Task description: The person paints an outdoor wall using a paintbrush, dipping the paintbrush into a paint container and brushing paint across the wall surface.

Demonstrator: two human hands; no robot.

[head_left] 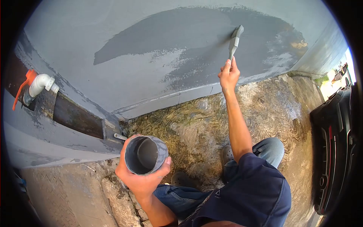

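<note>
My left hand (141, 181) is wrapped round a paint-smeared cup (163, 151) of grey paint, its open top facing up at me. In my right hand (229, 77) is the handle of a paintbrush (235, 42), pinched near its lower end. The brush head is against or very close to the wall (124, 81), inside a large patch of darker grey paint (189, 28). Ragged streaks of lighter grey show along the patch's lower edge and at its right.
A white tap pipe with an orange handle (29, 78) juts out at the left, above a dark recess (77, 117). A short white pipe stub (120, 136) sticks out near the cup. Rough, stained concrete (264, 109) lies underfoot. A black vehicle (334, 151) stands at the right.
</note>
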